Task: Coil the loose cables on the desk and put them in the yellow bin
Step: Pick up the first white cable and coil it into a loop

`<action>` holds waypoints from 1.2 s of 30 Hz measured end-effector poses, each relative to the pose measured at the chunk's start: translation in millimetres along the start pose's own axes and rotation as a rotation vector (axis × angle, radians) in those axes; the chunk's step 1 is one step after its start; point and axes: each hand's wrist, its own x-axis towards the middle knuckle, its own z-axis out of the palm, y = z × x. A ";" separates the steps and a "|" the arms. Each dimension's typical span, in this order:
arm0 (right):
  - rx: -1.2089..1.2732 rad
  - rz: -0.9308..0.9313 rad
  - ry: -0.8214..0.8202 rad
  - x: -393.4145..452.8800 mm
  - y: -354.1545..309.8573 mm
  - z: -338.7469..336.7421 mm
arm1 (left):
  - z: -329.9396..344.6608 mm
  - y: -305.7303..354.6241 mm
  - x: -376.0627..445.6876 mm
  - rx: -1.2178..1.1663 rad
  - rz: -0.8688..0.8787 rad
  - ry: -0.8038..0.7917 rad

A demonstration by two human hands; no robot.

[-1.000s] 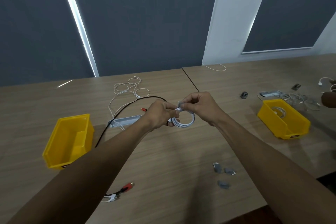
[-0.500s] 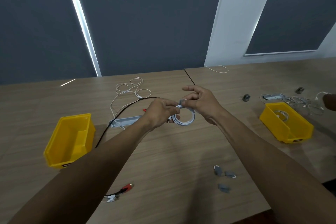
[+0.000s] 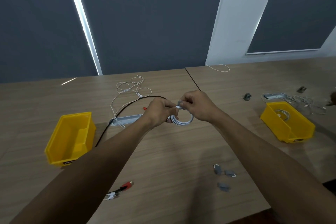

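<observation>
Nearest on the wooden desk [image 3: 163, 160] lie red and white plugs [image 3: 119, 190] and three small grey scraps [image 3: 223, 176]. The yellow plastic bin at left [image 3: 70, 137] shows only bare walls inside. Above mid-desk, the left hand [image 3: 159, 112] and right hand [image 3: 197, 106] both pinch a coiled white cable [image 3: 182, 120]. A second yellow bin at right [image 3: 287, 121] holds a pale coil. Farther back, thin white wire loops [image 3: 132, 87] sprawl; the far-right tangle [image 3: 305, 103] is blurred.

Bare desk [image 3: 163, 151] between hands and left yellow bin [image 3: 70, 138].
</observation>
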 end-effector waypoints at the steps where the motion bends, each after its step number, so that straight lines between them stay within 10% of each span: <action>1: 0.008 -0.008 0.010 -0.5 0.6 0.5 | 0.4 0.3 0.4 0.001 0.000 0.007; 22: 0.135 -0.048 -0.015 15.8 19.4 25.1 | -0.5 -28.9 -6.5 0.147 -0.073 0.190; 36: 0.280 0.079 -0.139 70.5 -64.4 180.3 | -140.4 -112.0 -63.7 -0.106 -0.186 0.439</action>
